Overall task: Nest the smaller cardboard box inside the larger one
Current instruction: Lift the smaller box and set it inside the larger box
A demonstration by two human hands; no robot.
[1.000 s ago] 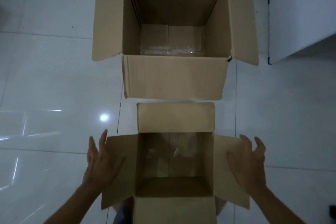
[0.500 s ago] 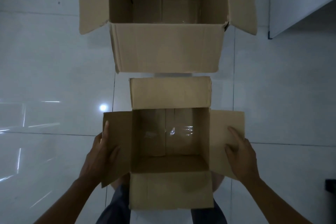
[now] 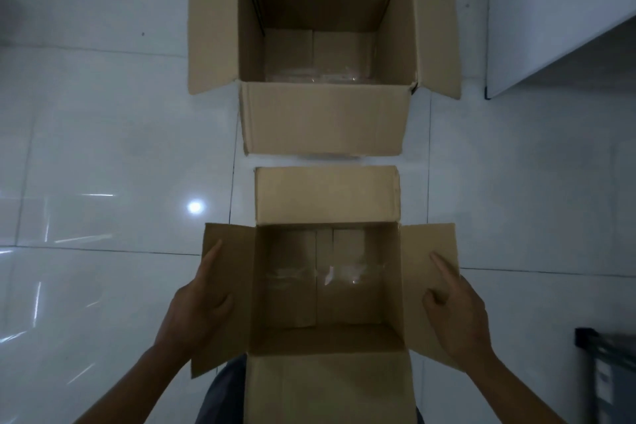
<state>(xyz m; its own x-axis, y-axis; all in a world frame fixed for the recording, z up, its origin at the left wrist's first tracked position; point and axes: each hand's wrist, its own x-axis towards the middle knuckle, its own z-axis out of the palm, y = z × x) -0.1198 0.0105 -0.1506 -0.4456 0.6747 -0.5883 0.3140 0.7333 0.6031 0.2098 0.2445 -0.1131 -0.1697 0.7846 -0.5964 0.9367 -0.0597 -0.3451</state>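
The larger cardboard box (image 3: 323, 117) stands open on the floor at the top of the view, flaps spread, nothing inside. Right in front of me is the smaller cardboard box (image 3: 327, 196), also open, with clear tape across its bottom. My left hand (image 3: 198, 308) grips its left flap, thumb on top and fingers behind. My right hand (image 3: 457, 313) presses on its right flap, index finger stretched along the cardboard. A narrow gap of floor separates the two boxes.
Glossy white floor tiles (image 3: 103, 148) surround both boxes. A white board or panel (image 3: 557, 10) leans at the upper right. A dark object (image 3: 609, 368) sits at the right edge near my right arm. My clothing shows beneath the smaller box.
Both hands closed in from beside the smaller box onto its side flaps. The view tilted down and then back up, so the larger box shifted in the frame.
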